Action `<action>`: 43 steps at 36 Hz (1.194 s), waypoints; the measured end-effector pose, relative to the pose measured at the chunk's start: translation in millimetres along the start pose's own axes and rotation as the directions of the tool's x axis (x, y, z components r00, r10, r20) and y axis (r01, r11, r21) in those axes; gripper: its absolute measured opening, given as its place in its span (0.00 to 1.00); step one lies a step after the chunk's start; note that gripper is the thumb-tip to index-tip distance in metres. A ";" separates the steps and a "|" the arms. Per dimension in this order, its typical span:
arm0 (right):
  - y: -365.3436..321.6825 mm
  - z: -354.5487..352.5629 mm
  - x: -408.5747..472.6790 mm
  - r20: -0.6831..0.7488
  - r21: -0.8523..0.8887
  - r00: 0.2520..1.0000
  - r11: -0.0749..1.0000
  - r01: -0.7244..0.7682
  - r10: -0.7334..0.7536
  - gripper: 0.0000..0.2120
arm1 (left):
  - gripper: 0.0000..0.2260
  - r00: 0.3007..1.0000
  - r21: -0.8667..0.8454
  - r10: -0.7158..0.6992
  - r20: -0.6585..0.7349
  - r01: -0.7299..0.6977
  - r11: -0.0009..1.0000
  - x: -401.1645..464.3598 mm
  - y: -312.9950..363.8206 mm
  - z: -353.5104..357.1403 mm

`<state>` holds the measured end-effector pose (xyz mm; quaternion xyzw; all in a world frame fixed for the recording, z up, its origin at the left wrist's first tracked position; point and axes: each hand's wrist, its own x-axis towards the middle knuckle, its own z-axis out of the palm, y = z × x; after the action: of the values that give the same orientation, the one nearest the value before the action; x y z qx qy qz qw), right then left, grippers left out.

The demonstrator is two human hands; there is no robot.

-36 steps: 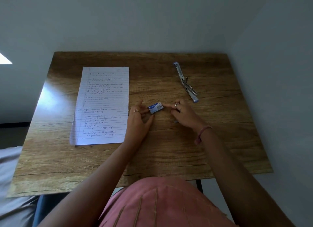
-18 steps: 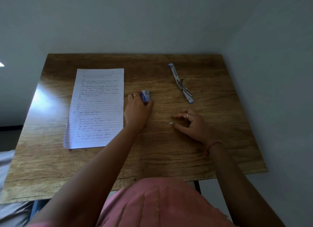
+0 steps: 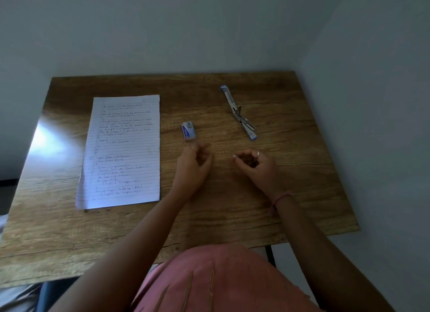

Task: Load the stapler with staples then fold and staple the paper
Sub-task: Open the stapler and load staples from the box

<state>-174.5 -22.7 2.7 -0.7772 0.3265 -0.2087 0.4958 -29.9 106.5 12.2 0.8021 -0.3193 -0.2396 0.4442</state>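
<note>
The staple box (image 3: pixel 188 131) lies flat on the wooden table (image 3: pixel 290 195), free of both hands, just off the fingertips of the left hand (image 3: pixel 193 167) at about 12 o'clock from it. That left hand rests on the table with its fingers loosely curled, holding nothing. The right hand (image 3: pixel 258 166) sits to the left hand's 3 o'clock, thumb and forefinger pinched together; a pale speck shows at the tips, likely a strip of staples (image 3: pixel 235 157), though it is too small to be sure. The stapler (image 3: pixel 238 113) lies swung open at about 11 o'clock from the right hand, well apart from it. The written sheet of paper (image 3: pixel 123 149) lies flat at the left hand's 9 o'clock, untouched
</note>
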 end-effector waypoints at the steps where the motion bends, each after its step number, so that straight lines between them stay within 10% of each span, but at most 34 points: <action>1: 0.1 0.8 0.1 -0.026 0.050 0.999 0.999 -0.018 0.020 0.07 | 0.13 0.997 -0.014 0.002 0.075 -0.001 1.000 -3.5 2.0 3.2; 14: -3.0 -2.7 -4.9 0.001 0.137 1.000 0.990 0.026 -0.026 0.10 | 0.13 0.972 -0.402 -0.040 0.231 0.133 0.906 -18.7 18.7 29.1; 29: -1.6 -10.9 -0.4 0.022 0.094 0.994 0.990 0.102 -0.105 0.14 | 0.09 0.905 -0.781 -0.196 0.378 0.425 0.457 -16.6 28.5 51.2; 38: -2.0 -25.8 9.8 -0.066 0.042 0.984 0.985 0.170 -0.167 0.12 | 0.09 0.881 -0.687 -0.192 0.433 0.460 0.563 10.0 33.7 53.6; 43: -1.3 -37.2 23.3 -0.204 0.123 0.978 0.990 0.067 -0.041 0.14 | 0.10 0.943 -0.586 -0.278 0.182 0.331 0.739 47.3 39.1 48.6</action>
<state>-182.0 -62.6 19.6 -0.7271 0.3395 -0.3202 0.5035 -41.8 29.3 17.5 0.6465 -0.1077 -0.4318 0.6197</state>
